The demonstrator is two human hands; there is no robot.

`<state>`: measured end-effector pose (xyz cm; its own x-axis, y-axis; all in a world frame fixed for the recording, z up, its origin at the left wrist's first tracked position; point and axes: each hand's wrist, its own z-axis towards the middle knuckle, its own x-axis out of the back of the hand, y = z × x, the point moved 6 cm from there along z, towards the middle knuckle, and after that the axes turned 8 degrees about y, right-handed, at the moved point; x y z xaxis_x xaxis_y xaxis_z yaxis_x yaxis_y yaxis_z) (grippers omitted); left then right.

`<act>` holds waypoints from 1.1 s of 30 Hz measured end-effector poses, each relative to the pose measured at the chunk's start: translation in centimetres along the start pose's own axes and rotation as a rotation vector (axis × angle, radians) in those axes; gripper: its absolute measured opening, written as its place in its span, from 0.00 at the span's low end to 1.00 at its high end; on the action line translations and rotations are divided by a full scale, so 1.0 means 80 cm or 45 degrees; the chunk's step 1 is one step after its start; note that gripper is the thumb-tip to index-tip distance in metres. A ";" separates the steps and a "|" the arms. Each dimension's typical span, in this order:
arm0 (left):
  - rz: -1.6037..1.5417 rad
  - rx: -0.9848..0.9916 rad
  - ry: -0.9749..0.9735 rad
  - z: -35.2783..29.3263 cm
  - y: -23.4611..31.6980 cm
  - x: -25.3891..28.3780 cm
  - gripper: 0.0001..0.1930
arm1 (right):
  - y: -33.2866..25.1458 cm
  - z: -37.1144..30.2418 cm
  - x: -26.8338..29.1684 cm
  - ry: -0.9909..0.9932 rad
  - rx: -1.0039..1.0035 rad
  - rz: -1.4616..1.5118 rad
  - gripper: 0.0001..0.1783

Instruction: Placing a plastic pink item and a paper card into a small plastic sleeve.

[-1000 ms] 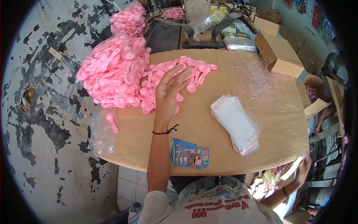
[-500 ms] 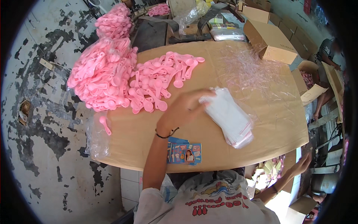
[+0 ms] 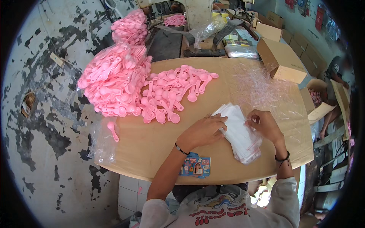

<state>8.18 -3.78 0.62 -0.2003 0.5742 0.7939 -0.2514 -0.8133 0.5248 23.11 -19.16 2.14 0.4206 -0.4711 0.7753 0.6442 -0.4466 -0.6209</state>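
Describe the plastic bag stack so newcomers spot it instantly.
On the brown tabletop, look below and right of the loose pink spoons. The stack lies slanted between the left hand and right hand. Layered and whitish, it differs from the blue cards and crumpled plastic.

Left hand (image 3: pixel 205 131): you have moved it from over the loose pink spoons (image 3: pixel 172 95) to the left edge of the clear bags (image 3: pixel 237 133).
Right hand (image 3: pixel 267 125): you have brought it from beyond the table (image 3: pixel 142 152), near right, to the bags' right edge.
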 end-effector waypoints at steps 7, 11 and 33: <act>-0.180 -0.191 0.118 0.012 0.031 -0.009 0.08 | -0.001 0.000 0.007 0.116 0.126 0.082 0.08; -0.078 -0.077 0.008 0.020 0.036 -0.009 0.13 | -0.031 0.017 0.042 0.269 -0.015 0.183 0.08; -1.847 0.373 1.171 -0.026 -0.067 0.123 0.20 | -0.149 -0.041 -0.146 -0.588 0.432 -0.030 0.15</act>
<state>5.61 6.44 4.96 -0.4401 0.5678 -0.6956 -0.5546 0.4373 0.7079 8.45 -10.80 0.10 0.5899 -0.0486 0.8060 0.7938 -0.1481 -0.5899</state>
